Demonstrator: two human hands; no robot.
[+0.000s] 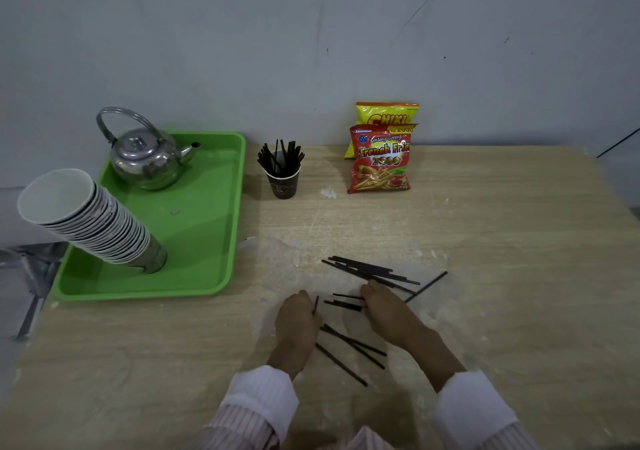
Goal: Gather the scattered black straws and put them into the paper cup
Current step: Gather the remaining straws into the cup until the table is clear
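Observation:
Several black straws [370, 271] lie scattered on the wooden table in front of me, and a few more [353, 345] lie between my forearms. A dark paper cup [283, 183] stands further back, holding a bunch of black straws upright. My left hand [296, 321] rests on the table with its fingers closed on a black straw whose tip shows at its right side. My right hand [384, 307] lies palm down with its fingers closed on a few straws that stick out to the left.
A green tray [207, 241] at the left carries a metal kettle [149, 158] and a leaning stack of paper cups [93, 217]. Two snack bags [381, 151] stand against the wall behind the cup. The table's left edge is close to the tray.

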